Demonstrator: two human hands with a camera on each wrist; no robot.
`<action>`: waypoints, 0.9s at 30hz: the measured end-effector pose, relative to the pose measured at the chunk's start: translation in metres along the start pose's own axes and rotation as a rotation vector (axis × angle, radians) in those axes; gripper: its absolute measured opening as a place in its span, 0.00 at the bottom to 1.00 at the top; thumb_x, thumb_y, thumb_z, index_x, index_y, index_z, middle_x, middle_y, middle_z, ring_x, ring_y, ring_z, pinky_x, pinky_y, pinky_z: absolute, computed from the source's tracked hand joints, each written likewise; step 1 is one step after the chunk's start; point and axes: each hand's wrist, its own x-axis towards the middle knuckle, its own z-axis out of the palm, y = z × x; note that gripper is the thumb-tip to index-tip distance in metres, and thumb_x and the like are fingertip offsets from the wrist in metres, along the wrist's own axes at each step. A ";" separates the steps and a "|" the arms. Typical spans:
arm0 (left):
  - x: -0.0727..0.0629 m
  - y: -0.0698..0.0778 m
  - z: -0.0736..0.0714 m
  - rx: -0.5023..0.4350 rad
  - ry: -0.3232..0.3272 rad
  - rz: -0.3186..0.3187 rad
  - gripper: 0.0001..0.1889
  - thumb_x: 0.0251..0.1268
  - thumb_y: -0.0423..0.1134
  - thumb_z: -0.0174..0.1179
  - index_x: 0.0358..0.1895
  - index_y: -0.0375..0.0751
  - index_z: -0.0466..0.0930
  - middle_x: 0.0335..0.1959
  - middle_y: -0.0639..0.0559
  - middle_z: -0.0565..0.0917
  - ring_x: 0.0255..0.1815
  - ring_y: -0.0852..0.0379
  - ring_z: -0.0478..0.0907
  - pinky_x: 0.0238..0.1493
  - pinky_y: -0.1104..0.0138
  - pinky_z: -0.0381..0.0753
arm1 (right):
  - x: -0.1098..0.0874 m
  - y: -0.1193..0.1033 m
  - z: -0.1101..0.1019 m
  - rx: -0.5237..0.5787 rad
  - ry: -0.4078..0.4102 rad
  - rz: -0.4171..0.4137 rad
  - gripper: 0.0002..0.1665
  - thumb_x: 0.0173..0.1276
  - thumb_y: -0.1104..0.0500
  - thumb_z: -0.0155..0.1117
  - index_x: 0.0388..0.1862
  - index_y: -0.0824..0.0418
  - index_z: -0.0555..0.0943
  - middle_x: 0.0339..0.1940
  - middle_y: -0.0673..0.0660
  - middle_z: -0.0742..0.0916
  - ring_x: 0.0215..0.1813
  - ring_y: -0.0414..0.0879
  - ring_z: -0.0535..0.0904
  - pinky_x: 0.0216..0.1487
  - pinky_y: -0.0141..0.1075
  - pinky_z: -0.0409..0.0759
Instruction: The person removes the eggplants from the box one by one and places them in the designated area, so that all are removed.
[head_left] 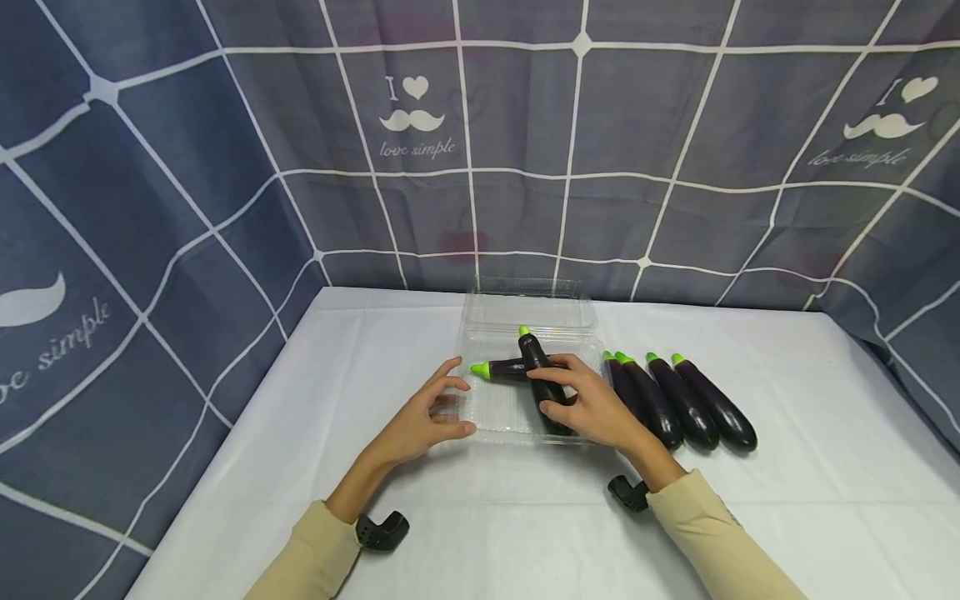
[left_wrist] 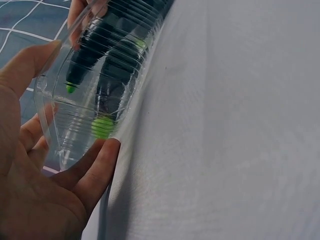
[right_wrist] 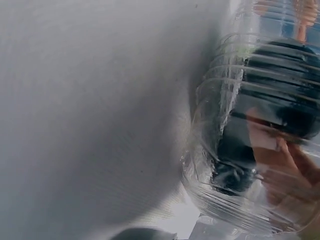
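Note:
A clear plastic clamshell box lies on the table with its lid folded back. Inside, one dark purple eggplant lies crosswise, green cap to the left. My right hand grips a second eggplant, tilted over the first, cap pointing away from me; its lower end is near the box's front wall. At the box's left end my left hand has thumb and fingers spread, touching the plastic. In the right wrist view, ribbed plastic partly blurs the right fingers and eggplant.
Several more eggplants lie side by side just right of the box, caps away from me. White cloth covers the table. Grey checked curtains stand behind and at both sides. Each wrist wears a black device.

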 end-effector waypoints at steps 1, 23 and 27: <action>0.000 0.000 0.000 -0.003 0.001 0.000 0.29 0.60 0.39 0.72 0.61 0.35 0.70 0.80 0.57 0.46 0.70 0.38 0.62 0.60 0.53 0.74 | 0.000 0.000 0.000 0.001 0.001 -0.003 0.26 0.65 0.60 0.68 0.64 0.56 0.80 0.68 0.61 0.73 0.62 0.59 0.74 0.46 0.45 0.80; 0.001 0.000 0.001 -0.006 0.000 0.009 0.28 0.59 0.37 0.72 0.60 0.34 0.70 0.80 0.54 0.46 0.68 0.36 0.63 0.61 0.52 0.74 | -0.001 0.000 -0.007 0.143 0.080 0.013 0.26 0.63 0.64 0.69 0.62 0.55 0.81 0.65 0.58 0.75 0.62 0.55 0.73 0.52 0.52 0.78; 0.000 0.001 0.000 -0.006 -0.003 0.008 0.28 0.60 0.37 0.72 0.61 0.34 0.70 0.80 0.55 0.46 0.69 0.35 0.62 0.61 0.53 0.73 | -0.001 -0.001 -0.008 0.186 0.106 0.003 0.25 0.63 0.66 0.69 0.60 0.57 0.82 0.65 0.59 0.75 0.60 0.55 0.74 0.45 0.42 0.82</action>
